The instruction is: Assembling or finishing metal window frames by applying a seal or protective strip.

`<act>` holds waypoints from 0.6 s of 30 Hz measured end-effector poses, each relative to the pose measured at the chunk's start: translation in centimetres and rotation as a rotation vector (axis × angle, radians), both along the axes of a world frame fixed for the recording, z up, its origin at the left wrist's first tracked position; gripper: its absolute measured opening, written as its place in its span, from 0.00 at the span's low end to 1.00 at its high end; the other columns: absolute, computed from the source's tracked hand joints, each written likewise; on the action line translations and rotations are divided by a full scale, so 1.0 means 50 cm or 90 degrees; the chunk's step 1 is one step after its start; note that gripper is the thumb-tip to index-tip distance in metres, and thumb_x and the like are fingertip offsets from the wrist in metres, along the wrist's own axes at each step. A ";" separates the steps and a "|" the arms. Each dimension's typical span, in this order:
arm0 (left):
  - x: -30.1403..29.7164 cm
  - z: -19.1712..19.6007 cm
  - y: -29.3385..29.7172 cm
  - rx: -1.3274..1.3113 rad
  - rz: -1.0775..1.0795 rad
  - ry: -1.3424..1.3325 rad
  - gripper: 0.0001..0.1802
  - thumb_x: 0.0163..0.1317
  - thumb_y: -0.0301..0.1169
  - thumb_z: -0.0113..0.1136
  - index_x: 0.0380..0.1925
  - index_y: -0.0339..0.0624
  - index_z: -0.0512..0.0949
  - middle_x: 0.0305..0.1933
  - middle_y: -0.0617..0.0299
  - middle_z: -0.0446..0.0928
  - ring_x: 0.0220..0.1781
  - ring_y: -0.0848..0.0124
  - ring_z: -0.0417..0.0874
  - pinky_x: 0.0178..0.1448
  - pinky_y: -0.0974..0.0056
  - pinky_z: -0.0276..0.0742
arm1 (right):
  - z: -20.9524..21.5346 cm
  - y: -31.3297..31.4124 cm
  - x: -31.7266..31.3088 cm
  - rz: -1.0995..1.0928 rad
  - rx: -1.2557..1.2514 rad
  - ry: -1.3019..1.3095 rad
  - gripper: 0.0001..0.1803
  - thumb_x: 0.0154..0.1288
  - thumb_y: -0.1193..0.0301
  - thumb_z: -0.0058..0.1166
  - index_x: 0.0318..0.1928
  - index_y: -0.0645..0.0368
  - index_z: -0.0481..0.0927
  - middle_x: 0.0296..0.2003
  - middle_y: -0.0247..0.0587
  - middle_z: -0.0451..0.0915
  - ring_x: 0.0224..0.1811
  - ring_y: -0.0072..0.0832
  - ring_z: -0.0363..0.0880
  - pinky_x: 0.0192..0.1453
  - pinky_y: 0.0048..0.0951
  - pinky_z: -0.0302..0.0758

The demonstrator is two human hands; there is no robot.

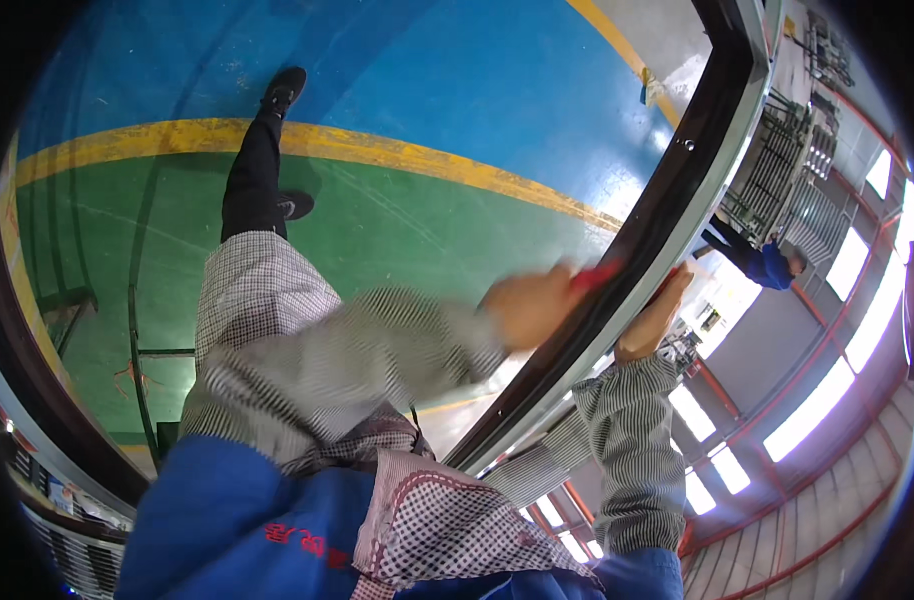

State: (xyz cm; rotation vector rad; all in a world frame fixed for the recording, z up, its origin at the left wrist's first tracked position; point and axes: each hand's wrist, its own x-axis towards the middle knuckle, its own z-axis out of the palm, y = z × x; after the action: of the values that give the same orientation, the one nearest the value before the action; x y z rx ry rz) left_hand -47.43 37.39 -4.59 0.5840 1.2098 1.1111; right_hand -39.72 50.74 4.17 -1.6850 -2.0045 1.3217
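1. The person's left hand [530, 305] is raised in front of the body at the end of a bent arm in a checked grey-and-white sleeve [377, 350]; both are blurred.
2. That left hand is clenched around a thin red tool [597, 275], whose far end pokes out past the fingers and meets the inner edge of the long black curved frame with a pale metal rim [667, 215].
3. What kind of tool it is cannot be told, since only a short red stretch shows.
4. The right hand [657, 315] comes up on a nearly upright forearm in a striped grey sleeve [632, 450], fingers stretched up along the frame's outer side.
5. The right hand lies flat against the frame; whether its fingers hook round the edge cannot be told.
6. The frame runs in a diagonal from the top right of the view down toward the centre bottom, passing between the two hands.
7. Beyond it lies a floor painted blue and green with a yellow stripe [407, 150], and a leg in black trousers with a black shoe [257, 160].
8. Another person in a blue top [767, 265] is seen past the frame, near grey metal racks [777, 170].
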 end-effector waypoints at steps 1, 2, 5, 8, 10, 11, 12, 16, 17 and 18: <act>-0.066 -0.001 0.079 0.018 0.083 0.008 0.22 0.69 0.49 0.41 0.43 0.38 0.68 0.30 0.43 0.78 0.34 0.44 0.79 0.38 0.45 0.73 | -0.003 -0.005 -0.004 -0.015 0.029 0.005 0.31 0.73 0.45 0.28 0.56 0.59 0.68 0.46 0.35 0.76 0.48 0.24 0.74 0.52 0.25 0.72; -0.134 -0.013 0.139 0.075 0.160 0.071 0.22 0.69 0.48 0.42 0.42 0.38 0.69 0.31 0.43 0.79 0.34 0.44 0.80 0.40 0.46 0.73 | -0.006 -0.006 -0.020 -0.002 0.024 0.010 0.31 0.73 0.45 0.28 0.56 0.59 0.68 0.46 0.35 0.76 0.48 0.24 0.74 0.52 0.25 0.72; -0.187 -0.022 0.181 0.057 0.122 0.108 0.24 0.69 0.50 0.40 0.41 0.38 0.71 0.34 0.43 0.79 0.37 0.44 0.80 0.41 0.47 0.73 | -0.032 0.011 0.006 0.015 0.032 0.013 0.31 0.73 0.46 0.28 0.56 0.59 0.69 0.45 0.36 0.77 0.46 0.25 0.76 0.52 0.26 0.73; -0.028 -0.011 0.011 0.010 -0.012 -0.014 0.23 0.70 0.50 0.38 0.42 0.41 0.70 0.32 0.44 0.77 0.36 0.46 0.80 0.40 0.48 0.73 | -0.021 0.028 0.037 0.032 0.011 -0.008 0.30 0.73 0.46 0.29 0.56 0.58 0.70 0.45 0.35 0.77 0.45 0.23 0.77 0.50 0.23 0.74; 0.069 -0.040 -0.062 0.084 0.028 -0.063 0.23 0.70 0.52 0.37 0.42 0.42 0.69 0.31 0.44 0.77 0.35 0.45 0.79 0.39 0.48 0.73 | -0.016 0.015 0.020 0.021 -0.011 0.014 0.30 0.74 0.47 0.29 0.56 0.58 0.70 0.44 0.35 0.77 0.45 0.23 0.76 0.49 0.23 0.74; 0.038 -0.021 -0.060 0.062 -0.008 -0.053 0.23 0.70 0.52 0.38 0.42 0.42 0.69 0.30 0.44 0.77 0.35 0.45 0.79 0.39 0.47 0.73 | -0.012 0.013 0.017 0.004 -0.026 0.034 0.30 0.74 0.47 0.29 0.56 0.58 0.70 0.44 0.35 0.77 0.45 0.22 0.76 0.48 0.22 0.74; 0.007 0.001 -0.054 0.043 -0.045 -0.043 0.23 0.70 0.52 0.38 0.41 0.42 0.69 0.30 0.44 0.76 0.35 0.45 0.79 0.39 0.47 0.72 | -0.010 0.014 0.029 0.000 -0.021 0.033 0.30 0.74 0.47 0.29 0.56 0.58 0.70 0.44 0.35 0.77 0.45 0.22 0.76 0.48 0.22 0.74; -0.238 -0.031 0.264 0.151 0.132 0.295 0.19 0.69 0.44 0.40 0.37 0.40 0.73 0.27 0.44 0.78 0.31 0.46 0.80 0.35 0.46 0.73 | -0.024 -0.002 0.026 0.006 0.110 0.031 0.29 0.74 0.48 0.29 0.57 0.58 0.69 0.44 0.33 0.77 0.43 0.20 0.76 0.47 0.22 0.74; -0.316 -0.028 0.331 0.235 0.145 0.335 0.18 0.69 0.40 0.42 0.33 0.40 0.78 0.25 0.47 0.79 0.29 0.48 0.81 0.34 0.49 0.75 | -0.023 -0.007 0.023 0.027 0.102 0.046 0.28 0.75 0.49 0.28 0.56 0.59 0.69 0.43 0.33 0.76 0.43 0.20 0.75 0.47 0.21 0.73; -0.360 -0.128 0.476 0.047 0.234 0.297 0.19 0.68 0.40 0.42 0.32 0.39 0.80 0.26 0.49 0.79 0.30 0.50 0.82 0.34 0.51 0.76 | -0.035 -0.015 -0.007 0.080 0.072 0.075 0.28 0.75 0.50 0.28 0.56 0.59 0.69 0.43 0.33 0.76 0.42 0.19 0.74 0.46 0.20 0.71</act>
State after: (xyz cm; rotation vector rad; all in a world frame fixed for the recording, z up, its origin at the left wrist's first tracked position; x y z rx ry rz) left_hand -65.44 61.20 -11.00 0.7207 1.7350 1.3761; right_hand -40.06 50.00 2.41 -1.4189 -2.1031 1.2883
